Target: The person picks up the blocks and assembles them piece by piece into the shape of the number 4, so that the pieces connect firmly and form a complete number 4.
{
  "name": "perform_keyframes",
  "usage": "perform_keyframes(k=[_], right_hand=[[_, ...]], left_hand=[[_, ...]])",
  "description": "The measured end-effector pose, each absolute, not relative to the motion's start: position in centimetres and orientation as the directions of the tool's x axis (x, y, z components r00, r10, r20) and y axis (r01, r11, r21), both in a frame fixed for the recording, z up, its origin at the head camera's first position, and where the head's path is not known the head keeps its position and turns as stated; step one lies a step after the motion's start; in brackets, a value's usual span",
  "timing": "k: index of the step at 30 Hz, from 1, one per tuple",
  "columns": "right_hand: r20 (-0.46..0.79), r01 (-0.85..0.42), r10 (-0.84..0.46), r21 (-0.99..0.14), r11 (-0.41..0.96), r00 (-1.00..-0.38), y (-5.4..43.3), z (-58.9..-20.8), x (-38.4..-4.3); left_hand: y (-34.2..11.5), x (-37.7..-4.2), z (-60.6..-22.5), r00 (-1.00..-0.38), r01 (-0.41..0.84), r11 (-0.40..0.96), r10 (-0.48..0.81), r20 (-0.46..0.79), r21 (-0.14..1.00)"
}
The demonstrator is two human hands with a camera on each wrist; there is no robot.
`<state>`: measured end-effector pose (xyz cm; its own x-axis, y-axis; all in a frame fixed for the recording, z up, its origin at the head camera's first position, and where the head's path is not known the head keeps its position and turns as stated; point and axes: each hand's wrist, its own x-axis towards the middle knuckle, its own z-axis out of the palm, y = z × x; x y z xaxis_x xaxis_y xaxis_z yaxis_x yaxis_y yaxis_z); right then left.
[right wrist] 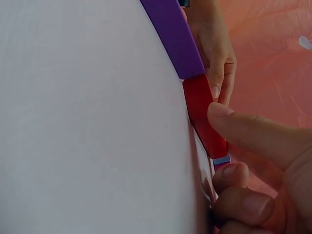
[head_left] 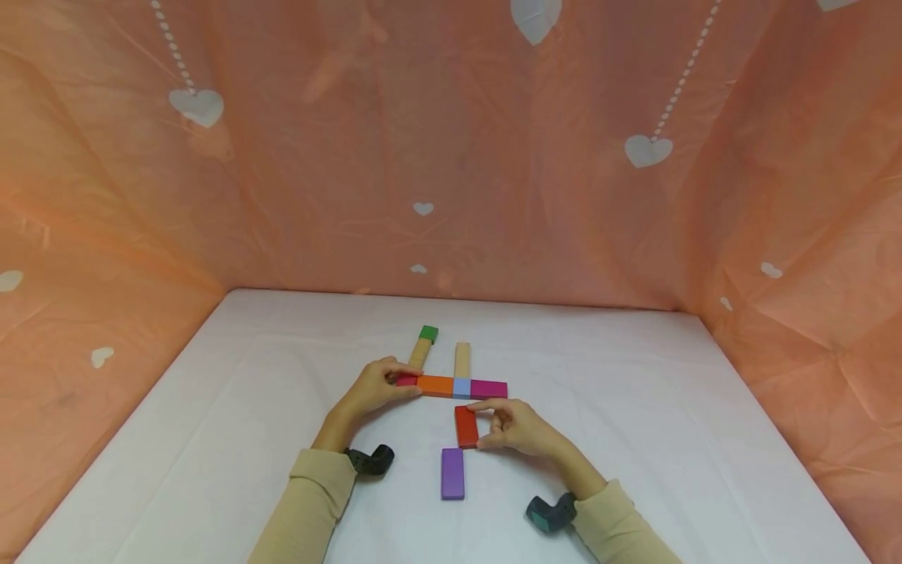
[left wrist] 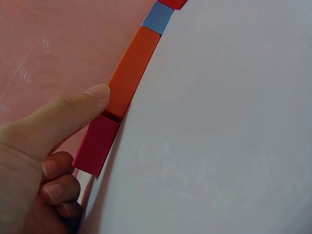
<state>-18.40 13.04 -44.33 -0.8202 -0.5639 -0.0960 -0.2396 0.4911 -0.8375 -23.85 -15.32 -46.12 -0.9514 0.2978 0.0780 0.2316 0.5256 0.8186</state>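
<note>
A row of flat blocks lies on the white table: a crimson block [left wrist: 97, 146], an orange block [head_left: 435, 386], a light blue block [head_left: 461, 388] and a magenta block [head_left: 489, 389]. My left hand [head_left: 380, 385] holds the crimson block at the row's left end between thumb and index finger, the thumb tip reaching the end of the orange block. My right hand [head_left: 517, 427] pinches a red block [head_left: 466, 427] by its long sides' ends, index finger at the far corner and thumb at the near one. Below the red block, end to end, lies a purple block [head_left: 452, 474].
Behind the row, a plain wooden block [head_left: 420, 354] slants back to a green block [head_left: 428, 334]. Another wooden block [head_left: 462, 359] stands out behind the light blue one. An orange curtain [head_left: 451, 235] with white hearts borders the table [head_left: 599, 360]. Both wrists carry dark cameras.
</note>
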Motion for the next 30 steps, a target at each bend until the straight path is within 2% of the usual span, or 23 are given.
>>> perform_keyframes(k=[30], right_hand=[[-0.094,-0.229,-0.546,-0.840,0.492,-0.832,12.57,-44.37,-18.83]], left_hand=[[-15.21,-23.94,-46.14,-0.952,0.237,0.532,0.292,0.086,0.813]])
